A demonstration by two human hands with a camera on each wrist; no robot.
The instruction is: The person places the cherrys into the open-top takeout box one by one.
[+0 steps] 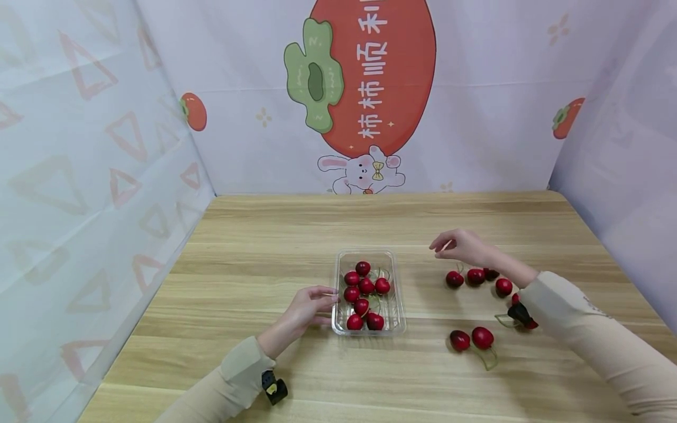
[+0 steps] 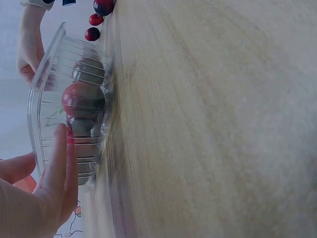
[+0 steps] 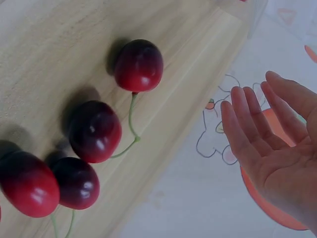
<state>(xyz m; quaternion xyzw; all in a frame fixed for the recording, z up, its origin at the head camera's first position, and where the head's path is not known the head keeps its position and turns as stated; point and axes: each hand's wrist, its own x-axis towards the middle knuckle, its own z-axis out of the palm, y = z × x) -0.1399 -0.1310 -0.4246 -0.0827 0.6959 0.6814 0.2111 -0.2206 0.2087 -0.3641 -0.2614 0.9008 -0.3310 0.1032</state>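
Observation:
A clear plastic tray (image 1: 401, 322) holds several red cherries (image 1: 366, 286), some with green stems. My left hand (image 1: 304, 311) is at the tray's left side. In the left wrist view, its fairly straight fingers (image 2: 58, 166) lie along the tray's outer wall (image 2: 55, 89), with the thumb up by the rim. To the right of the tray, my right hand (image 1: 461, 247) hovers above the table with nothing in it, its fingers loosely bent. Loose cherries (image 1: 475, 277) lie below it in the head view. The right wrist view shows that hand's palm (image 3: 287, 168) and spread fingers beside dark red cherries (image 3: 94, 131).
Nearer the front right lies a pair of cherries (image 1: 482, 338) on joined stems. More are partly hidden by the right sleeve (image 1: 576, 329). Black wrist cameras (image 1: 274, 388) hang below the sleeves. A printed cloth (image 1: 254, 141) rises behind the wooden table (image 1: 254, 235).

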